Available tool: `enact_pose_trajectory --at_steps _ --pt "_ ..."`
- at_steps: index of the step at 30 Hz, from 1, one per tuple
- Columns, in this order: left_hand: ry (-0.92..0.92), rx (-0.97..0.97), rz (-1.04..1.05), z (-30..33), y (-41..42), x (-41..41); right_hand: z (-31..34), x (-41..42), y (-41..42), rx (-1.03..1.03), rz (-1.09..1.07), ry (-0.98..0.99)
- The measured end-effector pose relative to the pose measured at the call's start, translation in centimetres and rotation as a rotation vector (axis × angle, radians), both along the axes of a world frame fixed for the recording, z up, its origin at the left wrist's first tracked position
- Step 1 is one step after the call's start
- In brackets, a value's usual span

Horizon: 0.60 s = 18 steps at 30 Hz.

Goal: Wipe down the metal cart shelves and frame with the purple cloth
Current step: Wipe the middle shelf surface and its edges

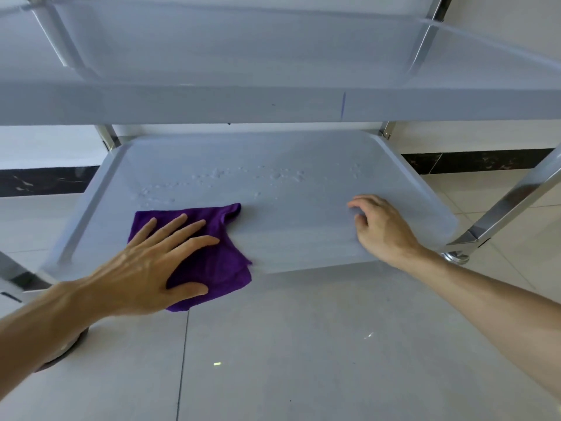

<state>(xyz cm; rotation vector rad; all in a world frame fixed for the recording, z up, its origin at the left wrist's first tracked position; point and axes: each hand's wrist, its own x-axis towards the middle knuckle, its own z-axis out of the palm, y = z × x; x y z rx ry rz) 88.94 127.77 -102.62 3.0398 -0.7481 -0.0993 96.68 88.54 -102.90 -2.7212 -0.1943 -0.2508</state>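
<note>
steel leg (513, 202) beside wet lower shelf (303, 226).

Lighting bright, even, cool-toned; shadows faint. Glare streaks mark the steel leg (513, 205) at right. Upper shelf (273, 104) appears soft and smeared. Wide-angle distortion bows lines near frame edges.

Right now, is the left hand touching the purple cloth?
Touching. The head view shows the left hand lying flat on the purple cloth, fingers spread over it.

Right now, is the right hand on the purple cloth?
No. The left hand presses the purple cloth; the right hand rests on the bare lower shelf.
</note>
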Motion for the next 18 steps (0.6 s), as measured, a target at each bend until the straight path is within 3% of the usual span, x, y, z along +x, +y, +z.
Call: enact_pose_trajectory --at_steps 5,12,18 --pt "-0.047 0.037 0.136 -0.8 -5.8 1.6 -0.4 0.4 5.3 0.003 0.085 0.0" --pt "-0.102 0.11 0.056 -1.6 -15.4 2.9 -1.6 0.2 5.9 -0.111 -0.003 -0.043" --pt "-0.203 0.099 -0.176 -1.3 -9.0 2.2 -1.5 0.0 5.7 -0.133 0.024 -0.086"
